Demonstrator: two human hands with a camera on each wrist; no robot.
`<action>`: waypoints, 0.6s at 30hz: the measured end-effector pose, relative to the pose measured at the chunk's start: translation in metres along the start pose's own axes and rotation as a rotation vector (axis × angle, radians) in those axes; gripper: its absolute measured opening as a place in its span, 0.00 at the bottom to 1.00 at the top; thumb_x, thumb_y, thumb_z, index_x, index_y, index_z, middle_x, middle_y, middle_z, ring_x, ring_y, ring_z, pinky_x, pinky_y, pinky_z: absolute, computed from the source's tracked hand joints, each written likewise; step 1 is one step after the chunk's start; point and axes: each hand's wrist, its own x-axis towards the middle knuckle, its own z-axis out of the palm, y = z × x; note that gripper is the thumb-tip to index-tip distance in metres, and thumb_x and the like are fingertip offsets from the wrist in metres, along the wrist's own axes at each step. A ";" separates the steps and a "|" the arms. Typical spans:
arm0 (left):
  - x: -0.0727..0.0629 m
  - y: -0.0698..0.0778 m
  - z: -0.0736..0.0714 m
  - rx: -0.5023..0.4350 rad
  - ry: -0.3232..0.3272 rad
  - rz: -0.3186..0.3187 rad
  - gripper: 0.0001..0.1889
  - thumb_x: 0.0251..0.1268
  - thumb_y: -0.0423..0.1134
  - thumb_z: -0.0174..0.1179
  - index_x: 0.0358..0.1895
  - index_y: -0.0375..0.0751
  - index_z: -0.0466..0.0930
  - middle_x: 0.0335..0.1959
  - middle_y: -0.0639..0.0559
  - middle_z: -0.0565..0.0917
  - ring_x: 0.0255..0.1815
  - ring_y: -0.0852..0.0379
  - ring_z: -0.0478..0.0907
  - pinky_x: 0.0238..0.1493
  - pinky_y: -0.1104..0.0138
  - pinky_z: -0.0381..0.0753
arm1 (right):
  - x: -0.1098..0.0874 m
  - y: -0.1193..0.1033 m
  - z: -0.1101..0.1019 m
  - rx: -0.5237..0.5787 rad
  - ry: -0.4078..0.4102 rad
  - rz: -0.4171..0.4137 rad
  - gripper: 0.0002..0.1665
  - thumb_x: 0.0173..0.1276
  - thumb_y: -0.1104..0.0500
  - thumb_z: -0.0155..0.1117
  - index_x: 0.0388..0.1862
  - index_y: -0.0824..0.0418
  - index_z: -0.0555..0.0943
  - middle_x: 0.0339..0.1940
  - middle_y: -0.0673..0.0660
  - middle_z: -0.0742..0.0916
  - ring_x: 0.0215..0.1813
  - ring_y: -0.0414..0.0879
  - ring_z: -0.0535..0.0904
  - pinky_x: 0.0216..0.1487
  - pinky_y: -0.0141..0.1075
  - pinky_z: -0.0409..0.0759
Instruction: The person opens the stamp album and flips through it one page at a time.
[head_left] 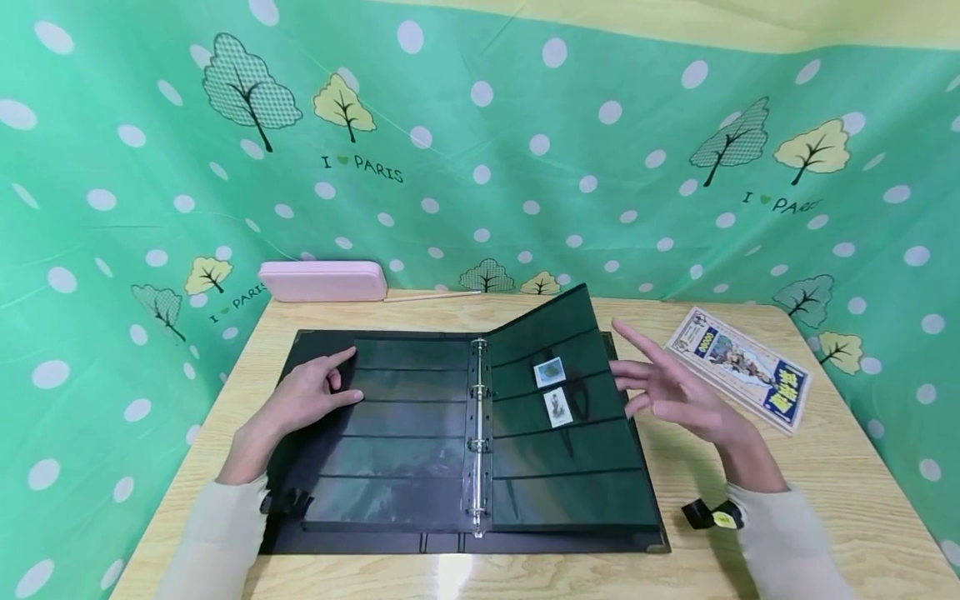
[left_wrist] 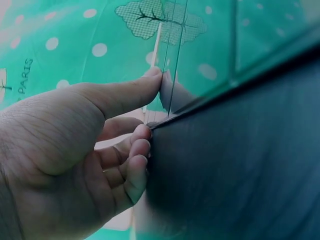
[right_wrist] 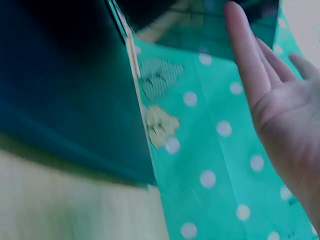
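A black ring binder (head_left: 450,542) lies spread on the table, metal rings (head_left: 478,433) down its middle. On its left pocket page (head_left: 405,417) rests my left hand (head_left: 307,396), index finger and thumb spread near the outer edge. In the left wrist view the thumb meets the glossy page, with the other fingers bent at its edge. The right pocket page (head_left: 555,492) tilts up from the rings. Two stamps sit in it, a bluish one (head_left: 550,372) and a grey one (head_left: 558,407). My right hand (head_left: 678,396) is at that page's outer edge, fingers extended.
A pink case (head_left: 324,282) stands at the back left, beside thin pale tweezers or a stick (head_left: 431,296). To the right lies a stack of printed cards or booklets (head_left: 738,367). A green dotted cloth (head_left: 480,192) hangs behind the wooden table (head_left: 810,517).
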 end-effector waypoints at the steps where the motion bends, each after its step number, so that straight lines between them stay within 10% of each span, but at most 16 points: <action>1: 0.000 0.002 0.000 0.012 0.000 0.002 0.44 0.73 0.45 0.77 0.82 0.25 0.68 0.33 0.50 0.77 0.27 0.56 0.71 0.32 0.62 0.69 | 0.003 0.002 0.004 0.026 -0.001 -0.027 0.50 0.88 0.54 0.55 0.96 0.54 0.39 0.93 0.47 0.58 0.79 0.44 0.73 0.63 0.39 0.87; 11: -0.009 0.038 -0.001 0.135 0.101 0.032 0.41 0.75 0.44 0.75 0.83 0.31 0.69 0.46 0.41 0.84 0.37 0.49 0.81 0.37 0.52 0.85 | 0.032 0.013 0.057 0.226 -0.058 -0.149 0.53 0.90 0.32 0.35 0.93 0.52 0.24 0.92 0.56 0.62 0.89 0.48 0.60 0.82 0.40 0.67; 18: -0.019 0.091 0.001 -0.065 0.148 0.177 0.38 0.81 0.46 0.70 0.87 0.42 0.67 0.54 0.43 0.87 0.52 0.49 0.86 0.53 0.47 0.88 | 0.044 0.015 0.091 0.177 -0.089 -0.212 0.51 0.90 0.31 0.21 0.90 0.58 0.19 0.94 0.62 0.54 0.94 0.53 0.49 0.88 0.42 0.56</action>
